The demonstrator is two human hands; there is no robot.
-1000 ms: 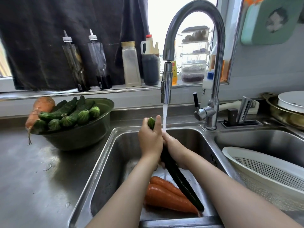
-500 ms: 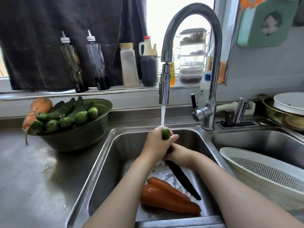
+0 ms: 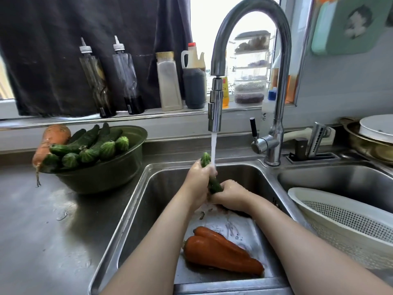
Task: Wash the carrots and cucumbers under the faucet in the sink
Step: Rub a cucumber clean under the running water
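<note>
Both bare forearms rise from the bottom edge of the frame and converge near its centre. The left hand (image 3: 198, 182) sits higher, its fingers curled round the upper part of a cucumber (image 3: 214, 185) whose tip pokes out above the fist. The right hand (image 3: 231, 195) lies just below and to the right, knuckles up, gripping the lower part. The two hands touch, and both glisten wet.

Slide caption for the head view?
Left hand and right hand hold a cucumber under the faucet; carrots lie in the sink.
</note>
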